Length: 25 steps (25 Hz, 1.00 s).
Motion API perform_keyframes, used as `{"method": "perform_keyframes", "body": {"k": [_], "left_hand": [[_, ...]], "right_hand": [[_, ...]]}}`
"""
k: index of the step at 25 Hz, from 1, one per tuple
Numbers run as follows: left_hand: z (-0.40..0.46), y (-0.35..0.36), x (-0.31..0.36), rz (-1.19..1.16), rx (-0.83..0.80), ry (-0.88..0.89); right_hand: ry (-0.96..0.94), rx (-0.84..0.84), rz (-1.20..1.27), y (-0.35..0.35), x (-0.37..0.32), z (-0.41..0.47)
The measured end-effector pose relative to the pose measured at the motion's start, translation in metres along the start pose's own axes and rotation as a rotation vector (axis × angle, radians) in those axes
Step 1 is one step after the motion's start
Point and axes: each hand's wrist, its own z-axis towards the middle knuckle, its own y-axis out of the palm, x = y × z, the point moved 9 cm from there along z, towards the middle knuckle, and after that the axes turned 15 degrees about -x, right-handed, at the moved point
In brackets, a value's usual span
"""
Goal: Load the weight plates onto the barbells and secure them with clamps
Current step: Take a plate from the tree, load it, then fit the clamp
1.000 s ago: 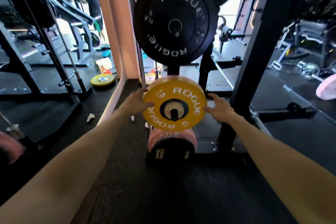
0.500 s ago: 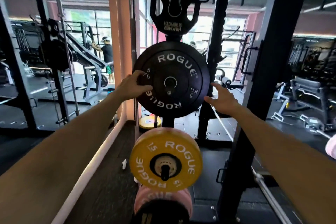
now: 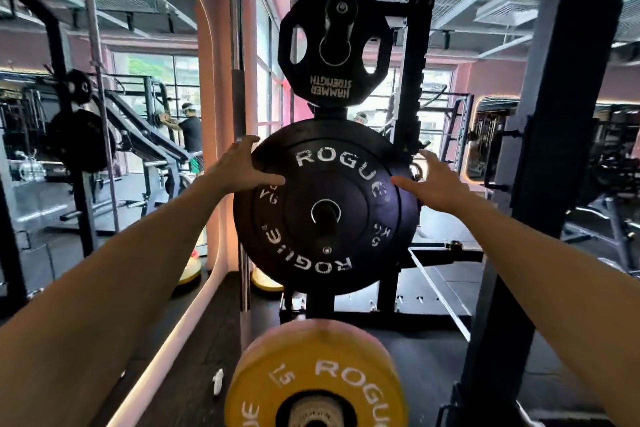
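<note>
A black Rogue bumper plate (image 3: pixel 325 253) hangs on a storage peg of the rack, straight ahead. My left hand (image 3: pixel 239 166) grips its upper left rim, thumb on the face and fingers over the edge. My right hand (image 3: pixel 433 184) holds the upper right rim, thumb on the face and fingers reaching behind the edge. Below it, a yellow 15 kg Rogue plate (image 3: pixel 311 374) sits on a lower peg. A black Hammer Strength plate (image 3: pixel 332 80) hangs on the peg above. No clamp shows.
A black rack upright (image 3: pixel 554 149) stands close on the right. A bare barbell (image 3: pixel 239 114) stands upright against the pink pillar at left. Yellow plates (image 3: pixel 263 282) lie on the floor behind. A person (image 3: pixel 190 132) stands far off at left.
The view has tilted up from the yellow plate. Both hands left it and rose to the black plate; the right hand, apart from it half a second ago, now clasps its rim.
</note>
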Motion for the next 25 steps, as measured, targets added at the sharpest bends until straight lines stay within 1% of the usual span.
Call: {"method": "perform_keyframes", "body": {"k": [4,8,11,14,16,19,22,25], "left_hand": [[0.059,0.015,-0.029,0.034,-0.031,-0.055],[0.099,0.018,-0.048,0.15,0.03,-0.12],[0.117,0.024,-0.057,0.096,0.103,-0.085],[0.118,0.028,-0.055,0.049,0.142,-0.06],[0.121,0.026,-0.055,0.006,0.144,-0.046],[0.126,0.025,-0.062,-0.057,0.099,-0.049],[0.121,0.027,-0.071,-0.115,0.09,-0.059],[0.105,0.026,-0.07,-0.107,0.099,-0.061]], "right_hand": [[0.025,0.016,0.099,0.011,0.01,0.058],[0.046,0.002,0.07,0.03,0.024,0.101],[0.038,0.023,0.168,0.039,0.034,0.127],[0.013,0.039,0.081,0.037,0.033,0.147],[-0.042,0.009,0.127,0.036,0.028,0.148],[-0.078,-0.04,0.172,0.035,0.021,0.139],[-0.042,-0.003,0.218,0.031,0.023,0.126],[0.009,0.037,0.181,0.029,0.025,0.111]]}}
